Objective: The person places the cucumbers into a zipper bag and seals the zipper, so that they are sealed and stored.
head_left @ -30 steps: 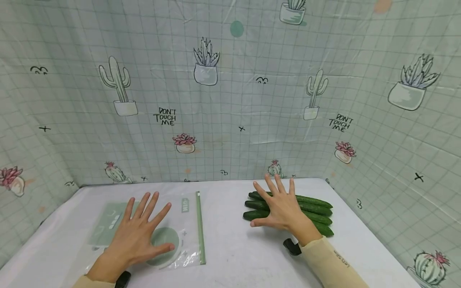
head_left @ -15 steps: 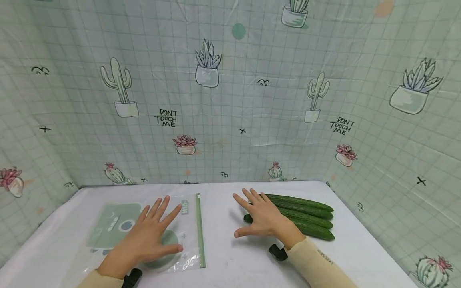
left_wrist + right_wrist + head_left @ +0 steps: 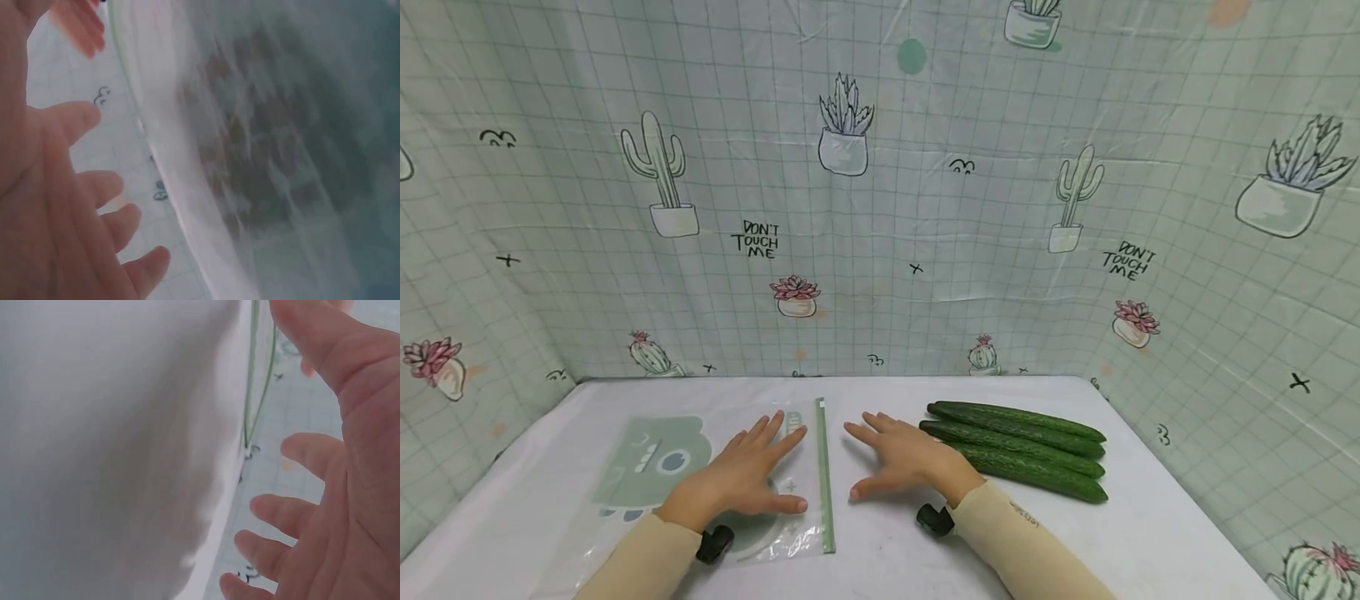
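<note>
A clear zip bag (image 3: pixel 651 462) with a green cartoon print lies flat on the left half of the table, its green zip strip (image 3: pixel 824 483) on the right side. My left hand (image 3: pixel 741 475) hovers over the bag's right part, fingers spread, holding nothing. Just right of the zip strip, my right hand (image 3: pixel 906 458) is held over the bare tabletop with its fingers apart and nothing in them. Several green cucumbers (image 3: pixel 1022 450) lie side by side on the right, beyond the right hand. Both wrist views show an empty palm, the left hand (image 3: pixel 69 187) and the right hand (image 3: pixel 337 481).
The table has a white cover (image 3: pixel 880 575). A grid-patterned curtain (image 3: pixel 865 217) with cactus prints rises behind it and along both sides. A small black wrist device (image 3: pixel 935 520) sits under the right wrist, another (image 3: pixel 715 544) under the left.
My right hand has moved left, off the cucumbers to beside the bag's zip strip. The left hand has shifted right across the bag. Bag and cucumbers stay put.
</note>
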Tool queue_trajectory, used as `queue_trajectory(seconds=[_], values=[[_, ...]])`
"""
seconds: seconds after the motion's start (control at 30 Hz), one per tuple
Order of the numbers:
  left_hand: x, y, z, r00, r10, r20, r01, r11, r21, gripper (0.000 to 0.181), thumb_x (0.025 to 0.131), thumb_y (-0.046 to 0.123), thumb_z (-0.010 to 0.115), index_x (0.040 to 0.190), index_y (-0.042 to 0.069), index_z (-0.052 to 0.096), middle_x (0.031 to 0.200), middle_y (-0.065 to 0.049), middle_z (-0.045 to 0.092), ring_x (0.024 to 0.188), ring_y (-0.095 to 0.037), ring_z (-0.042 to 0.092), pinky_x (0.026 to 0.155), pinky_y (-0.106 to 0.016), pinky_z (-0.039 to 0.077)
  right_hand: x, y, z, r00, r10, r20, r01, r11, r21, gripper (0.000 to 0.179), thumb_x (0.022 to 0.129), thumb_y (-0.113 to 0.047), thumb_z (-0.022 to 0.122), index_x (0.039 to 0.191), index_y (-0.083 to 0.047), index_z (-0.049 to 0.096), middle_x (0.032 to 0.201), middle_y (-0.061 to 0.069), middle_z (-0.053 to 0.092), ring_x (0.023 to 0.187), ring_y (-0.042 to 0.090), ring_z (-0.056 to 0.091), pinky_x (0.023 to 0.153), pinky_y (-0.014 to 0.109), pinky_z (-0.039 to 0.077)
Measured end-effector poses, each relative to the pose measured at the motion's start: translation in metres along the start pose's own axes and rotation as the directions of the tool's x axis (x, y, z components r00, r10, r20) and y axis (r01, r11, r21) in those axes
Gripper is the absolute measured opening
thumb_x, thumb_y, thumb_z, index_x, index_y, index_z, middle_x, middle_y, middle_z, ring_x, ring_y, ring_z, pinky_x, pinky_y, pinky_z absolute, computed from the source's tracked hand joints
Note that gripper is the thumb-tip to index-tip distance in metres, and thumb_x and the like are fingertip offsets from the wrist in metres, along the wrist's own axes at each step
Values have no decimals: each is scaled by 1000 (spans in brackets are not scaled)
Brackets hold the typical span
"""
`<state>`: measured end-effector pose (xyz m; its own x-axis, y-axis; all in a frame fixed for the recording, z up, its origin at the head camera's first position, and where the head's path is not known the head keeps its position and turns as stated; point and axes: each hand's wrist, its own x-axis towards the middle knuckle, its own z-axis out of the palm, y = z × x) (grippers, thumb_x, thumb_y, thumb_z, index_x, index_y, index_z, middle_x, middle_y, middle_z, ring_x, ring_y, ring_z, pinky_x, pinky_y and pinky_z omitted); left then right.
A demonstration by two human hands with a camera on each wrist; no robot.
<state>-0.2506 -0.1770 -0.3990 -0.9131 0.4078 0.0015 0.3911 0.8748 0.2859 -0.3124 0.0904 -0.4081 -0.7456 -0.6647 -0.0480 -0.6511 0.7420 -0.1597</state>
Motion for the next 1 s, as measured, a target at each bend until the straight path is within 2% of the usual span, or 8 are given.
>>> queue_trajectory(seconds=[0.17,0.4,0.6,0.8,1.0], values=[[9,4,4,996,-32,87,33,999,-6,102,71,70,67,151,16,33,155,-24,14,141,-45,13,108,-62,18,12,-7,3,998,-2,67,0,1000,30,93,73,-77,59,151,-35,29,157,6,23,142,29,22,109,48,29],[9,10,7,986,-71,151,72,997,-4,101,70,68,70,150,16,35,154,-24,17,141,-45,14,108,-62,17,22,-14,7,993,-1,115,-1,1000,17,85,76,-71,61,148,-34,37,156,7,25,142,30,21,111,45,27],[9,12,7,977,-109,181,107,994,21,101,70,69,70,150,18,35,154,-24,18,141,-44,15,108,-63,17,25,-18,7,992,13,123,-11,1000,-22,82,77,-72,59,147,-35,38,156,5,25,142,30,22,111,46,27],[11,10,8,974,-110,199,106,994,31,102,70,70,69,150,18,34,154,-24,18,140,-44,15,108,-63,16,27,-21,8,991,25,132,-18,998,-57,81,78,-72,59,147,-36,38,156,5,25,142,29,24,109,46,29],[11,6,7,970,-119,211,111,993,49,103,69,73,67,151,20,32,155,-22,16,141,-45,14,107,-64,16,32,-26,6,988,72,134,-63,995,-74,80,75,-73,60,145,-39,40,154,1,29,141,27,26,105,51,34]])
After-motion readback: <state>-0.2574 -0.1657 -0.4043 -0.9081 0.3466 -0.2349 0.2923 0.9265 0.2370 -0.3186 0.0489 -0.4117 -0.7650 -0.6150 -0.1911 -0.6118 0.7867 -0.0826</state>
